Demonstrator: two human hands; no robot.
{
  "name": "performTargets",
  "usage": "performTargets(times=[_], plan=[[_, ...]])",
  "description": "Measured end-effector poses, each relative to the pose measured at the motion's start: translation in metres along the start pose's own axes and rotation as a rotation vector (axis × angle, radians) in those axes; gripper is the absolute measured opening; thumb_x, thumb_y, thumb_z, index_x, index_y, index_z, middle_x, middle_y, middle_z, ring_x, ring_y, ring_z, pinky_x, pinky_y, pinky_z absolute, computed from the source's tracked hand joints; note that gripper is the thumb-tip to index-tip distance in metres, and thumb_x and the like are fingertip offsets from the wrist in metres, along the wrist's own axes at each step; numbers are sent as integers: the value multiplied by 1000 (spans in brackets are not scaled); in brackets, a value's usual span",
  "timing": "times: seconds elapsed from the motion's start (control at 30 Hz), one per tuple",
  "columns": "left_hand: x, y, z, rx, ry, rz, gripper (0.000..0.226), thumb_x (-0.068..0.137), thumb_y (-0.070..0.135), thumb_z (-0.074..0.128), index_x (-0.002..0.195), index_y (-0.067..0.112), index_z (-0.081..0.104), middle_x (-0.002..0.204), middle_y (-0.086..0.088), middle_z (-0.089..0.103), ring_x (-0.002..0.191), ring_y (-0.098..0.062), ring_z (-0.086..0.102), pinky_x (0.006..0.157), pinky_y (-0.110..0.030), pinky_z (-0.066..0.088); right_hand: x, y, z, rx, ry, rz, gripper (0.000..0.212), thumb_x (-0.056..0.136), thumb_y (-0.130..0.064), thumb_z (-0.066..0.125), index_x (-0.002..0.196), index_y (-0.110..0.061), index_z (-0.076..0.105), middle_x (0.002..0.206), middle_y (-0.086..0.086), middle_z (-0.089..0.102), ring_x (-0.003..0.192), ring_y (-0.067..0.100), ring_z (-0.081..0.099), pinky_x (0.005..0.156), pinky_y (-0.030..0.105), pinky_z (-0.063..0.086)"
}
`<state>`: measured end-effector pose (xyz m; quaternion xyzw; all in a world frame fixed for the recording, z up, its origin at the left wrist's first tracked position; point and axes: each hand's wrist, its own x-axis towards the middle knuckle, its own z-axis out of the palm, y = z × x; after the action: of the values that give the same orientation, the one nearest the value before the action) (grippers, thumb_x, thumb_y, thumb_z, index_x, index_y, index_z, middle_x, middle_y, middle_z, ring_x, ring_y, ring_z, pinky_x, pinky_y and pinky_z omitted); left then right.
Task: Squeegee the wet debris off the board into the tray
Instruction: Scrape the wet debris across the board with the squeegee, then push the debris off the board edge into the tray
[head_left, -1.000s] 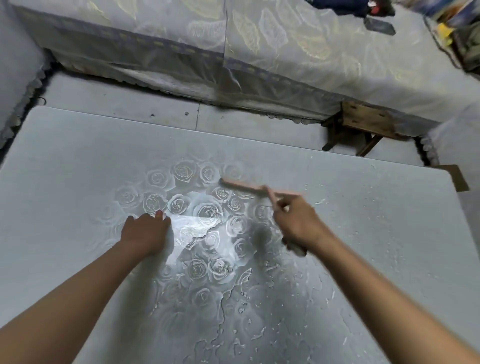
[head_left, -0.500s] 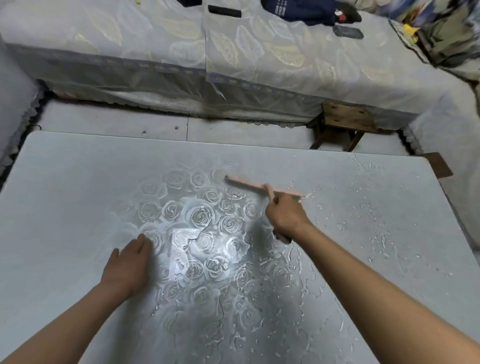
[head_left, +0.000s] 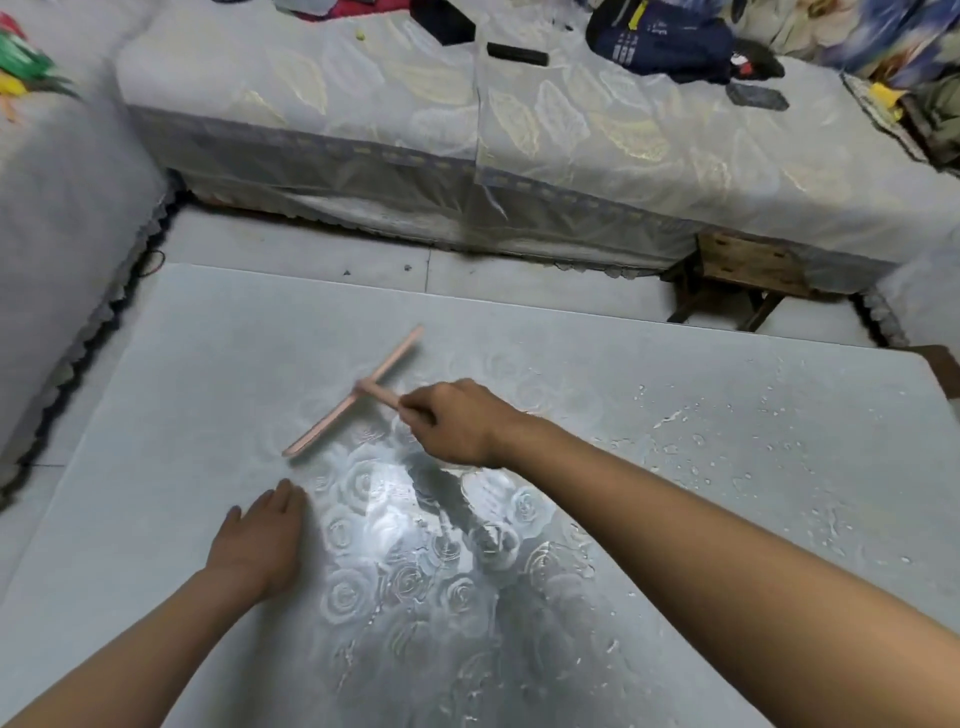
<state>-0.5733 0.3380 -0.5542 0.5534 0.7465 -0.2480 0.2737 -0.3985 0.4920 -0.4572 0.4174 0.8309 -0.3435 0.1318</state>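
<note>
While the right hand (head_left: 457, 423) clamps the squeegee (head_left: 353, 400) handle, blade on the board (head_left: 208, 364) left of centre, left hand (head_left: 260, 535) flat nearer its near edge, sweep looks underway; next: drag wet debris (head_left: 670, 418) toward the unseen tray.

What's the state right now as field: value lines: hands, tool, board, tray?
right hand: grips the squeegee handle
left hand: flat on the board, fingers straight, nearer the person than the blade
squeegee: pink, T-shaped, blade diagonal over the board, left of the right hand
board: pale, with a wet film over a rose pattern in the middle
droplets: scattered over the board's right part
tray: not in view
</note>
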Motion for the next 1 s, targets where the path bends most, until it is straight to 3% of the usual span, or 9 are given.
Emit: performTargets(times=[0.17,0.43,0.53,0.63,0.83,1.0], plan=[[-19,-38,17,-80,-42,-22,70,93,12,39,152,11,1,161,-6,-2,148,-19,10,119,-39,14,23,-27,27,-191,-34,-16,28,97,-26,42,121,-24,56,116,10,61,102,31,56,72,31,39],[-69,-79,27,-210,-73,-54,66,94,14,33,152,10,3,161,-6,-1,148,-19,9,118,-39,13,-82,-6,39,-245,-22,179,28,99,-27,35,119,-28,56,102,9,67,89,31,61,70,35,49],[-86,-91,22,-242,-78,-42,68,94,17,37,153,10,3,161,-6,-2,148,-19,9,119,-38,14,-106,-21,27,-273,78,174,30,101,-33,34,121,-29,56,95,8,66,83,29,61,64,33,46],[-110,-101,10,-278,-59,-20,65,96,20,37,153,11,6,161,-6,0,148,-19,10,118,-37,13,-131,-48,13,-230,96,108,31,101,-36,35,122,-29,57,95,6,68,83,28,63,71,36,51],[-150,-106,0,-385,3,-31,55,97,20,36,149,9,22,156,-9,23,142,-23,27,112,-34,25,-153,-85,10,-253,10,83,31,101,-35,37,118,-24,60,103,5,70,91,28,63,78,37,50],[-182,-107,25,-486,19,-76,52,97,20,36,148,12,27,152,-7,31,138,-25,34,110,-35,30,-156,-107,35,-347,25,32,32,101,-34,35,122,-26,57,99,5,70,84,27,63,68,34,50]])
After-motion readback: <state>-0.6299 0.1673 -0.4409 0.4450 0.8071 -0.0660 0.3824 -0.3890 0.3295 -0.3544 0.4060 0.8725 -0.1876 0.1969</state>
